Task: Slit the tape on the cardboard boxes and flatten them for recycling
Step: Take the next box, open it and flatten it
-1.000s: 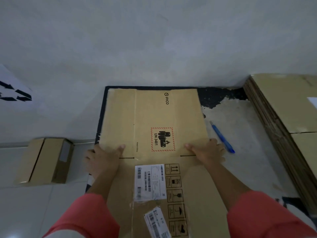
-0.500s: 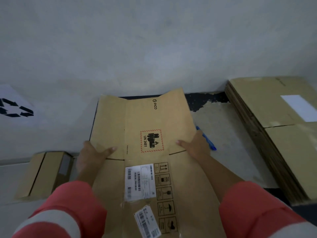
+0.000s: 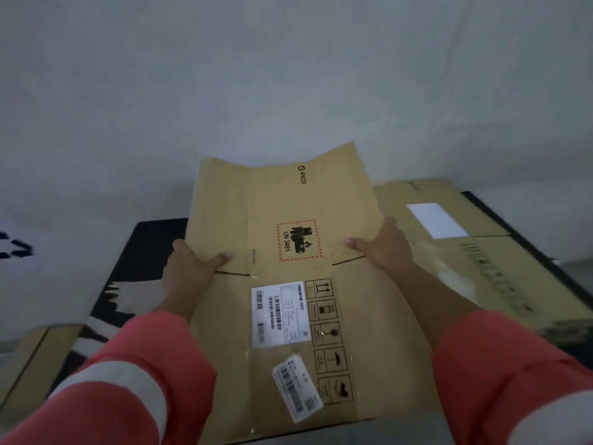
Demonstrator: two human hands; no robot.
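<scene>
A flattened cardboard box (image 3: 288,203) with a red UN 3481 mark and white shipping labels is lifted off the mat and tilted up toward the wall. My left hand (image 3: 189,268) grips its left edge, thumb on top. My right hand (image 3: 385,248) grips its right edge the same way. The box hangs partly over a stack of flattened boxes (image 3: 449,220) on the right. The blue knife is hidden from view.
A black worn mat (image 3: 144,252) lies on the floor under the box. A small unflattened cardboard box (image 3: 35,358) stands at the lower left. A sign with black arrows (image 3: 12,248) leans on the white wall at the left.
Both hands have lifted the flattened box off the mat and carried it right, toward the stack. The view has swung right, and the blue knife is now covered.
</scene>
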